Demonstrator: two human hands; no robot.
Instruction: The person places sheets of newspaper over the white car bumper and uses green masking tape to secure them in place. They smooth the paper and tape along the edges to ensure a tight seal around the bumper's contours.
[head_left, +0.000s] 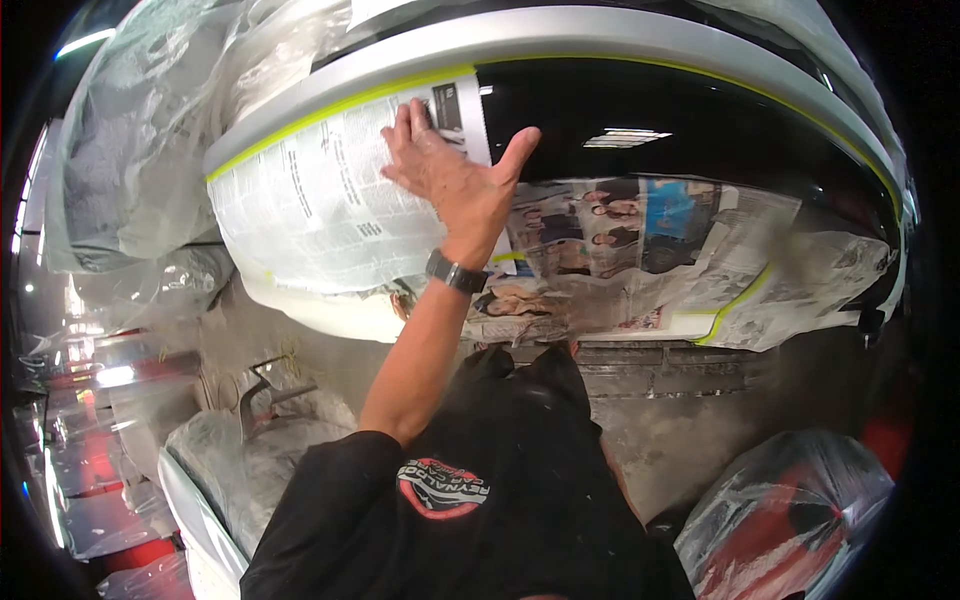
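Note:
My left hand [450,180], with a dark watch [457,272] on the wrist, lies palm down on a white newspaper sheet [320,190]. Its fingers are spread and the thumb reaches over a glossy black car panel [570,110]. The sheet covers the panel's left part, its upper edge meeting a strip of yellow-green masking tape [340,105] that follows a curved silver body section [540,22]. Right of the hand, colour-printed newspaper [620,225] covers the panel's lower part. A separate strip of green tape [742,303] crosses the paper farther right. My right hand is out of view.
Clear plastic sheeting [130,150] drapes the left side. A plastic-wrapped red and black object [785,515] stands at the lower right. Behind me at the left are a bent metal stand [250,395] and plastic-covered parts [215,450]. The concrete floor [660,430] has a grate [660,370].

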